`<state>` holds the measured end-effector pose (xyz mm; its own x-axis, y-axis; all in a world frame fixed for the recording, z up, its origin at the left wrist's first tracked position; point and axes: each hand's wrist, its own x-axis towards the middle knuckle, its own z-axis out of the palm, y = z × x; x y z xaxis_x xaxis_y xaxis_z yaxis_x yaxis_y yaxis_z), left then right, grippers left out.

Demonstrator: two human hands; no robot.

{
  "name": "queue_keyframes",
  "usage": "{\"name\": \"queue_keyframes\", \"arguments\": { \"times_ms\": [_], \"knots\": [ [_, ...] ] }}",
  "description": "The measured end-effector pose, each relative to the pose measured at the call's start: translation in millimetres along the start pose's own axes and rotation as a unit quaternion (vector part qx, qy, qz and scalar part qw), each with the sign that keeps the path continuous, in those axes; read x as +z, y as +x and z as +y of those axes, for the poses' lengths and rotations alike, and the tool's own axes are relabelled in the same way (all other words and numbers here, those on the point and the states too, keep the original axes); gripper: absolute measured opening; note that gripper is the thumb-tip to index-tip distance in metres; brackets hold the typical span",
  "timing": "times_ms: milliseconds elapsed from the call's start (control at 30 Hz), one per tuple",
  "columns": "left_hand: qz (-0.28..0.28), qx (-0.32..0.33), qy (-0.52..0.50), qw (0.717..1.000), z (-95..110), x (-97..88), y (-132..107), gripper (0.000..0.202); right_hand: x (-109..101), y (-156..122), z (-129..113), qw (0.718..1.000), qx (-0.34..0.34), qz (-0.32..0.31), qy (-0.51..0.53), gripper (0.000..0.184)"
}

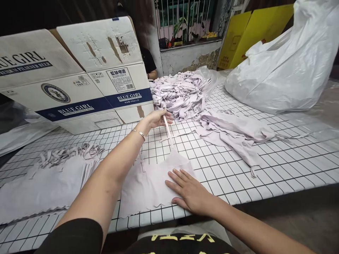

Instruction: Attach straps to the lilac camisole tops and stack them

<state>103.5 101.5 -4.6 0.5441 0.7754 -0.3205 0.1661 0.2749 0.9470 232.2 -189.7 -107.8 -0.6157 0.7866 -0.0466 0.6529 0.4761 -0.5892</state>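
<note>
A pale lilac camisole (150, 183) lies flat at the table's near edge, one thin strap (168, 129) drawn up and away from it. My left hand (159, 119) pinches the end of that strap, holding it taut above the cloth. Pressed flat on the garment's right side, my right hand (189, 190) has its fingers spread. To the left sits a stack of matching camisoles (53, 187), their straps bunched at the far end. Beyond my left hand rises a heap of crumpled lilac garments (182, 91). A few loose pieces (233, 128) lie to its right.
A white and blue beer carton (97, 84) stands at the back left of the grid-patterned cloth (222, 176). A big white plastic bag (286, 67) rests at the back right, before a yellow box (249, 31). Another person's arm (152, 74) shows behind the carton.
</note>
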Motion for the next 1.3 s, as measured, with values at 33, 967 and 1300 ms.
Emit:
{"name": "queue_keyframes", "arguments": {
  "times_ms": [33, 967, 1300],
  "knots": [
    [-0.015, 0.056, 0.052, 0.997, 0.9, 2.9, -5.4, 0.034, -2.8, 0.7, 1.4, 0.999, 0.0, 0.005, 0.032, 0.063],
    [0.087, 0.273, 0.57, 0.77, -59.8, 57.4, -111.5, 0.034, -115.8, 39.7, 41.1, 0.807, 0.193, 0.072, 0.554, 0.029],
    [0.12, 0.066, 0.51, 0.849, -152.9, 73.3, -165.0, 0.02, -86.4, 60.2, 44.0, 0.835, 0.205, 0.113, 0.497, 0.028]
  ]
}}
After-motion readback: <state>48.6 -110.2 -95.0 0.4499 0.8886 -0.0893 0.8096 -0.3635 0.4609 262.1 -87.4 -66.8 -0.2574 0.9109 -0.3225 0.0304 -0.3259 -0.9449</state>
